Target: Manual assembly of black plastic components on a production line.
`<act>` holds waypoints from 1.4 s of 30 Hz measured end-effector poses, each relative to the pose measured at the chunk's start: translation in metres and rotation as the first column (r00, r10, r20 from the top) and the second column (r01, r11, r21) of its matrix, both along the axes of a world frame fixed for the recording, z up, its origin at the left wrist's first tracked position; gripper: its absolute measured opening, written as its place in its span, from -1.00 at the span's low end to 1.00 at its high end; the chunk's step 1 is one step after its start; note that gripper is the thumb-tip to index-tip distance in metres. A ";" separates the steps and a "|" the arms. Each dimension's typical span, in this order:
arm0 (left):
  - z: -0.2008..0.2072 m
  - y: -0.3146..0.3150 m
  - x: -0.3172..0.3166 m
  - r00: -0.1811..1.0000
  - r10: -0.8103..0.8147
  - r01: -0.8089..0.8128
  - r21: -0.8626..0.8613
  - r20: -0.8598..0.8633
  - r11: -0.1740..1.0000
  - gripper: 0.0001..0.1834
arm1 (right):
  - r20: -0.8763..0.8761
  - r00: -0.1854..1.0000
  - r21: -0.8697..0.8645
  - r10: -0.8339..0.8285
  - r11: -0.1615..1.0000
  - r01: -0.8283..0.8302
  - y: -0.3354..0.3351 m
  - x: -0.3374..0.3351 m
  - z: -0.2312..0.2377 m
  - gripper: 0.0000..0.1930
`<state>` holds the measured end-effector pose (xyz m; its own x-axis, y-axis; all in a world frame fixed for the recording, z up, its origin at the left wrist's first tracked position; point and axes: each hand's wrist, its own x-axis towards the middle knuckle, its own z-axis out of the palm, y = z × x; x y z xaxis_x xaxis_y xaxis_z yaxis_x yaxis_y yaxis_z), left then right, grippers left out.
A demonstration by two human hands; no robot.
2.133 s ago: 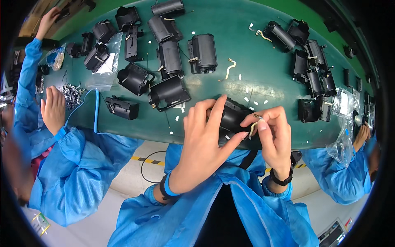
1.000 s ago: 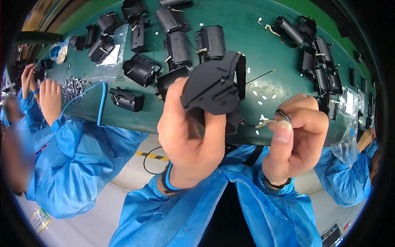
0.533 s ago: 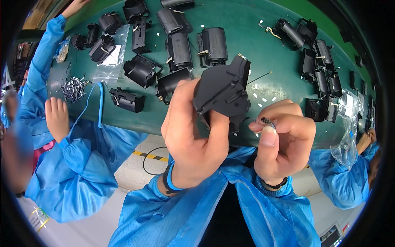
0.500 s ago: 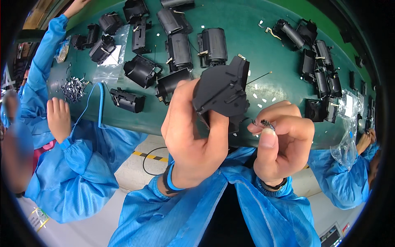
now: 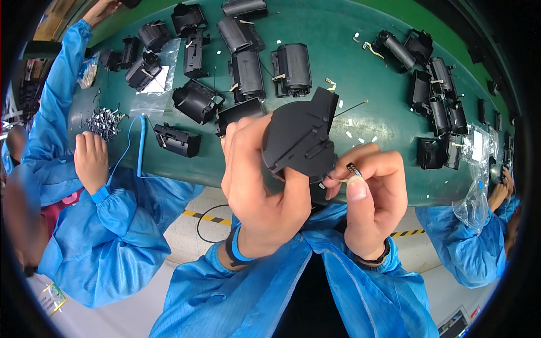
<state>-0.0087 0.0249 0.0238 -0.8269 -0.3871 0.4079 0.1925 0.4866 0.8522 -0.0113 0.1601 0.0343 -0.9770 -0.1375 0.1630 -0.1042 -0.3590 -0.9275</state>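
My left hand (image 5: 256, 180) is wrapped round a black plastic housing (image 5: 298, 138), its flat rounded end turned up toward me. A thin antenna-like wire (image 5: 352, 108) and a small gold-contact tab (image 5: 330, 85) stick out past its upper right side. Close to the housing's lower right, my right hand (image 5: 372, 194) pinches a short flat cable with a small dark connector (image 5: 354, 169) between thumb and forefinger. The cable runs left toward the housing; whether it joins there cannot be seen.
Several similar black housings (image 5: 293, 67) stand at the back and left, with more (image 5: 439, 112) at the right. A pile of small cables (image 5: 104, 123) lies left by a coiled blue cord (image 5: 140, 146). White scraps dot the green table (image 5: 389, 174). Co-workers in blue sit left and right.
My right hand has moved left, closer to the housing, and the connector in its fingers shows more plainly. The housing has tipped slightly and sits a little lower. The left co-worker's near hand shifted right.
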 end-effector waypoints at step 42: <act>0.000 -0.012 -0.012 0.995 -0.002 -0.016 0.185 0.099 0.983 -0.68 | -0.149 0.985 0.446 0.081 0.895 -0.006 -0.007 -0.031 0.009 -0.84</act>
<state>-0.0203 0.0134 0.0242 -0.8564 -0.4541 0.2458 0.1009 0.3196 0.9422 -0.0423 0.1530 0.0434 -0.9343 -0.2740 0.2281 -0.2577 0.0766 -0.9632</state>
